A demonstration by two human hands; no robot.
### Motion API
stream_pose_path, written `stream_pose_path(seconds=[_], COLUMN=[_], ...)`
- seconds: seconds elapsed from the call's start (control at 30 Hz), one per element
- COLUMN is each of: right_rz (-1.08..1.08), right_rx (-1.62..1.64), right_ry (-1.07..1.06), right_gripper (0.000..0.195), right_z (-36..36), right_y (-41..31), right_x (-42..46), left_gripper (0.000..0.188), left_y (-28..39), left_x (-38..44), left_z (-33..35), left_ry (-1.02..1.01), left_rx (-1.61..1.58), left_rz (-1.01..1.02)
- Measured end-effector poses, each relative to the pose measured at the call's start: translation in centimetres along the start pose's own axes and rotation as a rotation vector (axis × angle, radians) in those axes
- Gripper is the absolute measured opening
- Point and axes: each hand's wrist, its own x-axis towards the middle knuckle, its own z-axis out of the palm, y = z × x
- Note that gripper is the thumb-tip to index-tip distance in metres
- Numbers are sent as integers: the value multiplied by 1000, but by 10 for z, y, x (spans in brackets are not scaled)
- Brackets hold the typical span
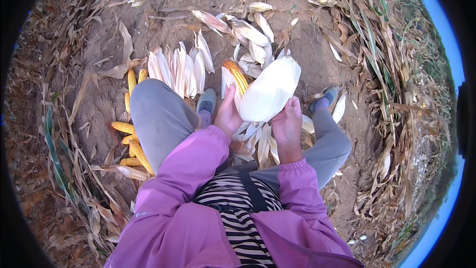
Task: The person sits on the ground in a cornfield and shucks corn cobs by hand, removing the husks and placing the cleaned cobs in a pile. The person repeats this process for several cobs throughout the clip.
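Observation:
An ear of corn with yellow-orange kernels shows between parted pale husks, above my lap. My left hand grips the ear's lower part, with the thumb up against the husk on its left side. My right hand pinches the edge of a broad white husk leaf, which is spread out to the right of the kernels. The ear's base points towards me. Part of the kernels is hidden behind the husk leaf.
Several husked corn ears lie on the soil left of my left knee. Loose husks lie beyond that knee, and more husks lie in front of the held ear. Dry corn stalks are heaped along both sides.

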Motion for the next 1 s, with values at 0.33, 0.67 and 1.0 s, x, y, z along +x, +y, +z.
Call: stream_pose_path(seconds=[0.33, 0.67, 1.0], right_rz=[236, 88, 127], right_rx=[-384, -672, -205], right_ry=[-140, -143, 96], right_gripper=[37, 34, 25], right_z=[-2, 18, 17], right_y=[13, 7, 6], right_x=[-18, -39, -35], left_gripper=[40, 36, 37], left_y=[-13, -28, -43], left_x=[7, 4, 2], left_z=[-20, -23, -42], left_ry=[235, 146, 208], left_rx=[273, 203, 161], left_rz=[111, -266, -569])
